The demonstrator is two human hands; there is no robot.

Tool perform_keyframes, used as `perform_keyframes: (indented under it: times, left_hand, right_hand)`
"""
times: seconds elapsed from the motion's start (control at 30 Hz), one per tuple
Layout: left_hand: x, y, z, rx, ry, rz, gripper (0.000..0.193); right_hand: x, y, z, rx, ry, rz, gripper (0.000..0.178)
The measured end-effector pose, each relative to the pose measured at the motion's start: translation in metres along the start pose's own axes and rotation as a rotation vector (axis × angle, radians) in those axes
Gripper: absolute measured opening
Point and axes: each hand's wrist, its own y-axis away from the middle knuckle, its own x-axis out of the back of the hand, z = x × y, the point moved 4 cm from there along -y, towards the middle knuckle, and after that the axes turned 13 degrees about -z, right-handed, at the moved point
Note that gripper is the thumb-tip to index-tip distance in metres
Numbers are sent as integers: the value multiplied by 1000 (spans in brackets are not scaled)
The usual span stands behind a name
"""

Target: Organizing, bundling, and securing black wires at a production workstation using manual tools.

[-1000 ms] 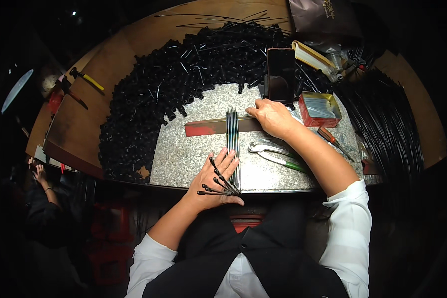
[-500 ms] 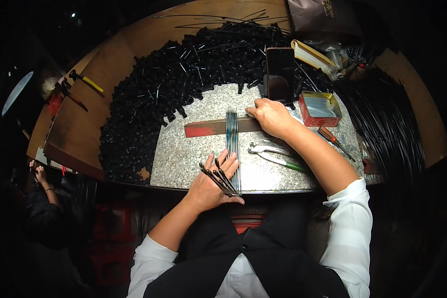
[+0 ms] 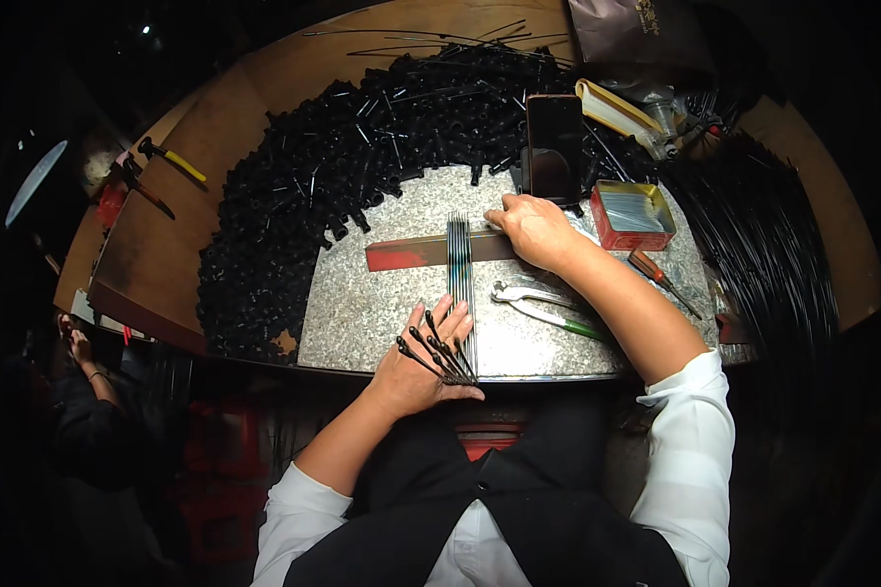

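There lay the rods (image 3: 459, 256), a slim bunch side by side at the middle of the slab (image 3: 357, 328), crossing over a bar (image 3: 396, 254) with their far tips just beyond it! The left hand (image 3: 413, 364) sat flat at their near end, fingers straight and slightly apart, touching the bunch rather than wrapped round it, seemingly to keep it aligned. Black knobbed ends (image 3: 436, 352) fanned over the back of that hand; whether they joined the rods couldn't be made out. Over on the other side, the right hand (image 3: 536, 233) came down on the bar's far end, fingers bent, probably to steady it; their undersides were hidden, so pinching or mere pressing couldn't be told apart. And what a layout around them: pliers (image 3: 531, 296) under the right forearm, a screwdriver (image 3: 656, 277) and a tin (image 3: 638, 242) close by, likely for easy reach, a phone (image 3: 554, 147) beyond the right hand, and a great black heap (image 3: 303, 186) ringing the slab's far side.
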Motion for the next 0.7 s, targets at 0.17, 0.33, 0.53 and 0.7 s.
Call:
perform_keyframes:
  times: [0.17,0.33,0.53,0.7]
  left_hand:
    - [1,1,0,-13,8,-5,101]
    - [4,0,1,-15,15,10,100]
    - [3,-1,2,6,-5,-29,101]
    - [1,-1,0,0,6,-35,104]
  right_hand:
    - [3,1,0,25,-35,9,26]
    - [6,-1,5,31,-28,109,11]
    - [6,-3,9,38,-6,106,9]
    - [6,-4,9,51,5,95,9]
